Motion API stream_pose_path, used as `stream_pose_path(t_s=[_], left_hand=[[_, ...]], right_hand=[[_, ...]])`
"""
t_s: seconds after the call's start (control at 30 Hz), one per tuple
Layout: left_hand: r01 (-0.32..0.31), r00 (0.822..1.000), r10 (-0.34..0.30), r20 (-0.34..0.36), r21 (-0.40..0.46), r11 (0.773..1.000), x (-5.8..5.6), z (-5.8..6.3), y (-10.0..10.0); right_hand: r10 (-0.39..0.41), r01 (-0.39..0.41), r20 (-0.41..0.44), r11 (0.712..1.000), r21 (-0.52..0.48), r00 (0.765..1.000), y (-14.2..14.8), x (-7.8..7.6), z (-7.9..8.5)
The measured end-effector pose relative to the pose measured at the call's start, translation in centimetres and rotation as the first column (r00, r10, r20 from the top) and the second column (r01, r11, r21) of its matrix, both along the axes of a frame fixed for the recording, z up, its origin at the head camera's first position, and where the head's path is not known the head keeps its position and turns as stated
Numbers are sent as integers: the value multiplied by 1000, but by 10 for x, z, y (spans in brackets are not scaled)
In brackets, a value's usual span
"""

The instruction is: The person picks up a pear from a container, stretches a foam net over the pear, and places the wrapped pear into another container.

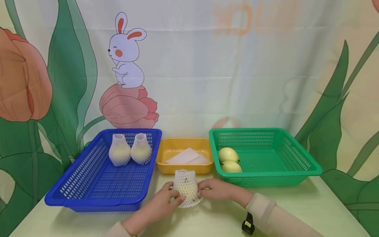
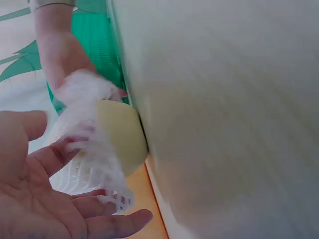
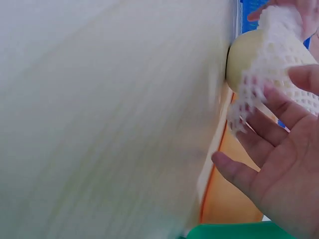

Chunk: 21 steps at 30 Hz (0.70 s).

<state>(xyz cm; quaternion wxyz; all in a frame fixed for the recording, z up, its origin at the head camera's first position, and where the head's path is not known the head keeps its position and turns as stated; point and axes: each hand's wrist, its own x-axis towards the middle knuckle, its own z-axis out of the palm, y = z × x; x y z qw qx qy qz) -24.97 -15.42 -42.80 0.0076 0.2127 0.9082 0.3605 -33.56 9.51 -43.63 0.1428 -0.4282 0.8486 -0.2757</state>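
Observation:
A pale yellow pear [image 2: 122,132] stands upright on the table, with a white foam net [image 1: 184,179] over its top and sides. The net's lower edge flares out, baring part of the pear near its base. My left hand [image 1: 165,201] holds the net from the left, its fingers at the flared edge. From the other side my right hand [image 1: 217,190] grips the net, its fingertips partly behind the mesh in the right wrist view. Two netted pears [image 1: 119,153] stand in the blue basket [image 1: 97,201]. Two bare pears [image 1: 228,154] lie in the green basket [image 1: 266,174].
Between the baskets sits a yellow tray [image 1: 168,168] holding flat white foam nets [image 1: 186,156]. A black watch-like device [image 1: 248,223] is beside the right sleeve. A printed curtain [image 1: 189,82] hangs behind the table [image 1: 207,223].

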Motion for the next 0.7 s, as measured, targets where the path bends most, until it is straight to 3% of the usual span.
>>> stream_pose_path(t_s=[0.1,0.27,0.37,0.5,0.7], left_hand=[[7,1000,-8,7,11,1000,-2,2,1],[29,997,-34,-73,-69,997,-7,6,0],[20,996,-29,-87,-93,995,-8,9,2],[-16,999,14,-35,-65,998,-7,10,5],[-122,992,122,10,-1,992,-4,6,11]], right_hand=[[-37,35,48,999,32,998,-1,-1,1],[-37,38,-18,996,81,999,-5,1,6],[-40,42,-29,996,73,999,-6,1,4],[-32,33,-19,999,29,999,-8,-2,-3],[-69,68,-54,998,-14,996,-10,0,-5]])
